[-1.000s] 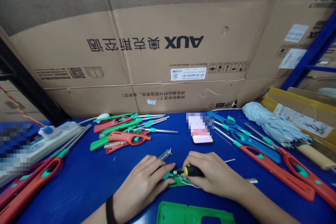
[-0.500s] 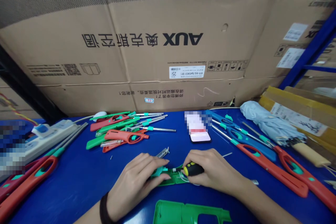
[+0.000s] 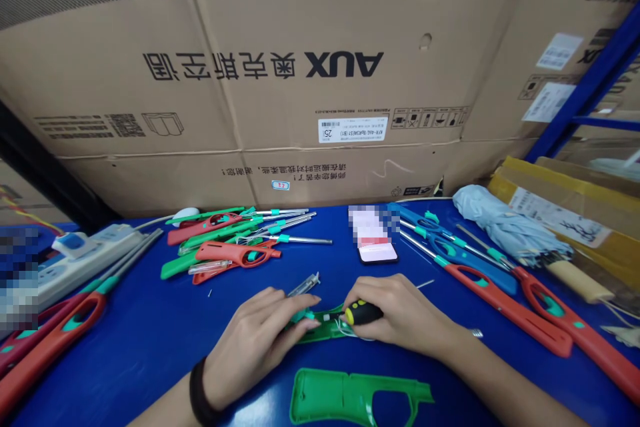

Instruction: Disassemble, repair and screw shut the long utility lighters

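My left hand (image 3: 260,337) rests on the blue table (image 3: 160,340) and presses its fingers on a green lighter half-shell (image 3: 320,328) with small white parts inside. Facing it, my right hand (image 3: 400,313) is closed round a black and yellow screwdriver (image 3: 363,311), whose tip points left into the shell. A second green handle shell (image 3: 357,397) lies loose just in front of my hands. A small clear part (image 3: 304,285) lies just beyond my left fingers.
A pile of green and red long-nosed lighters (image 3: 235,247) lies at the back left, more red and blue ones (image 3: 500,287) at the right, a red one (image 3: 55,333) at the left edge. A phone (image 3: 377,250), folded umbrella (image 3: 510,230), power strip (image 3: 80,257) and cardboard boxes (image 3: 300,80) surround them.
The view has tilted down a little, so the loose green shell shows in full. My hands stay on the shell and the screwdriver, with only slight shifts.
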Available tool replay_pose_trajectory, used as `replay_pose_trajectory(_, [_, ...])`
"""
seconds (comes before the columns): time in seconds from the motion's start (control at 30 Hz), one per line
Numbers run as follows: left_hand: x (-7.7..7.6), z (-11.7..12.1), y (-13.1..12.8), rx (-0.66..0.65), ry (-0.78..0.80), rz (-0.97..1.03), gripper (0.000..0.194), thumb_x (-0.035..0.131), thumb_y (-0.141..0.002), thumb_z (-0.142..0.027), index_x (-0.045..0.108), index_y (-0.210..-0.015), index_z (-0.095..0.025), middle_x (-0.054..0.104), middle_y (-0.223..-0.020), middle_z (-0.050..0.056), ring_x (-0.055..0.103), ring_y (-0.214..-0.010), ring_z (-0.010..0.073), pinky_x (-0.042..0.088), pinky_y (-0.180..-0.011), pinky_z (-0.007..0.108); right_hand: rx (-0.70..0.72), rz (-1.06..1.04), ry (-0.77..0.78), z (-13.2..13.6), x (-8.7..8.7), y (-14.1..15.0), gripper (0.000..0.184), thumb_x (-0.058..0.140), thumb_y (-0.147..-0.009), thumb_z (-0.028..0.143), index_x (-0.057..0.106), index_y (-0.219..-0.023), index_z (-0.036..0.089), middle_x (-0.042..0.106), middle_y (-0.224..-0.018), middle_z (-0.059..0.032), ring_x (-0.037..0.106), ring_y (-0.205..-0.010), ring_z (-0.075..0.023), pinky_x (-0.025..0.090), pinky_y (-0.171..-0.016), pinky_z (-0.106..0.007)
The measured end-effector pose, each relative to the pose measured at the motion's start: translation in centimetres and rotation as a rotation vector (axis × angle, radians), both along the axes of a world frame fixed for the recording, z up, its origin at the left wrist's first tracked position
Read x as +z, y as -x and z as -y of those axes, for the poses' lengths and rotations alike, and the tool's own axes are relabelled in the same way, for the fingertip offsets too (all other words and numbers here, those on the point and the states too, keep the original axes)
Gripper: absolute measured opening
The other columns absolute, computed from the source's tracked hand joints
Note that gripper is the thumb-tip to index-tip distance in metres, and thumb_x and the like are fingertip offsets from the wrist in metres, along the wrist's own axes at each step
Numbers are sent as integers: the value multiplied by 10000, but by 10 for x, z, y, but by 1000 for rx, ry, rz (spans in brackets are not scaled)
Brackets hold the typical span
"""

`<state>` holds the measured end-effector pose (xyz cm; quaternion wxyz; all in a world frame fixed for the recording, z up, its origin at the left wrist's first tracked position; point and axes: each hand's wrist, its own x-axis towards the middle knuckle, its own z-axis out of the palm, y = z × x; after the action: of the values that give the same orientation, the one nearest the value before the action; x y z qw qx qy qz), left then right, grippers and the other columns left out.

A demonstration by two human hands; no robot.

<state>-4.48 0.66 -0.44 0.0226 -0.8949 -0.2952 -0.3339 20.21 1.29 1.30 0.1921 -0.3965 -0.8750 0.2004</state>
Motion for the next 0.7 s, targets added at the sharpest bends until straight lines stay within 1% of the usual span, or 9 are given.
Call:
replay_pose_trajectory(0.1, [-1, 0, -1, 2, 15, 0, 210, 469, -968, -299, 562, -1117, -183, 682, -841, 11, 576, -651, 132, 453, -632, 246, 1, 0, -5, -1, 0, 1, 147, 694, -742, 151, 648, -871, 205, 662, -787, 46, 593, -658, -100, 349, -567, -187])
replay_pose_trajectory(0.23, [-2, 0, -1, -23, 9, -39, 216, 460, -970, -303, 567, -1126, -198, 672, -804, 6, 579, -636, 137, 454, -590, 243, -4, -10, -8, -1, -1, 1, 139, 691, -753, 157, 649, -877, 204, 664, -795, 42, 604, -676, -104, 362, -576, -184])
replay_pose_trajectory(0.4, [-3, 0, -1, -37, 13, -60, 221, 448, -973, -314, 568, -1117, -197, 690, -837, 11, 610, -640, 142, 482, -574, 251, -11, -5, 4, -2, -1, 2, 134, 694, -754, 156, 648, -872, 200, 674, -810, 39, 616, -693, -109, 379, -594, -185])
replay_pose_trajectory(0.57, [-2, 0, -1, -72, 14, -67, 214, 458, -970, -307, 573, -1110, -195, 706, -896, 13, 652, -724, 150, 529, -637, 261, -10, 12, 19, -2, -2, 1, 138, 675, -784, 169, 651, -914, 208, 686, -852, 30, 639, -746, -124, 408, -636, -190])
replay_pose_trajectory(0.7, [2, -1, -2, -120, 52, -48, 216, 461, -970, -282, 574, -1121, -176, 706, -960, 24, 665, -835, 141, 546, -715, 241, -10, 31, 26, -3, -1, 1, 154, 665, -794, 168, 651, -942, 207, 692, -880, 18, 648, -782, -136, 428, -672, -199])
